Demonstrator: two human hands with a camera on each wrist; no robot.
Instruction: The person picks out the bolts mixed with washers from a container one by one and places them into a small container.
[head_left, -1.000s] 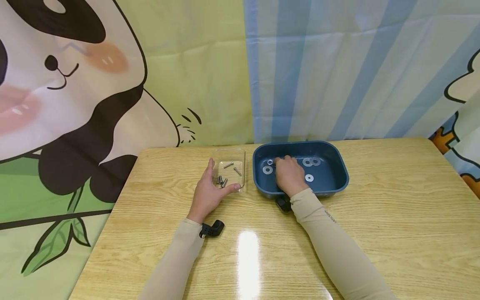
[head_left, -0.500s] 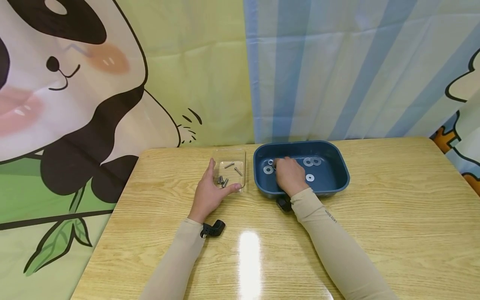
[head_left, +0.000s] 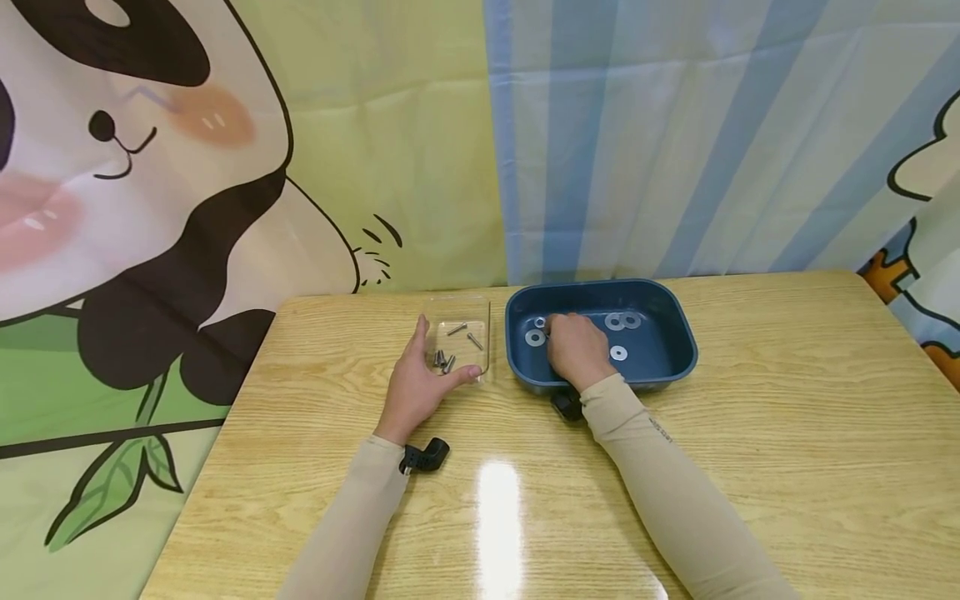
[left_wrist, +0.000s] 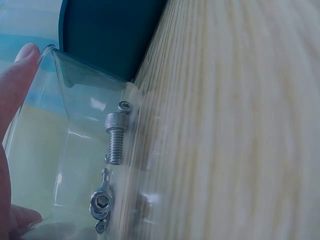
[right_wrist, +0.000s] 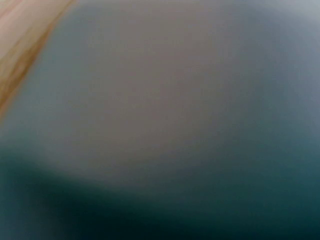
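In the head view my left hand (head_left: 416,387) spans a clear plastic box (head_left: 486,337), thumb on the near right side and fingers along the left. Inside lie several hex socket screws (head_left: 457,329); the left wrist view shows a thick socket-head screw (left_wrist: 116,137) close up. My right hand (head_left: 579,348) reaches into a blue basin (head_left: 678,367), fingers bent down to its floor. A small ring (head_left: 540,322) and a flat washer (head_left: 535,337) lie left of those fingers. What the fingertips touch is hidden, and the right wrist view is blurred.
Two overlapping washers (head_left: 622,322) and a smaller washer (head_left: 618,353) lie right of my right hand in the basin. Box and basin stand side by side near the back edge of the wooden table (head_left: 787,433). A printed curtain (head_left: 420,167) hangs behind.
My right hand has shifted very slightly left inside the basin. The left hand and the box hold their place.
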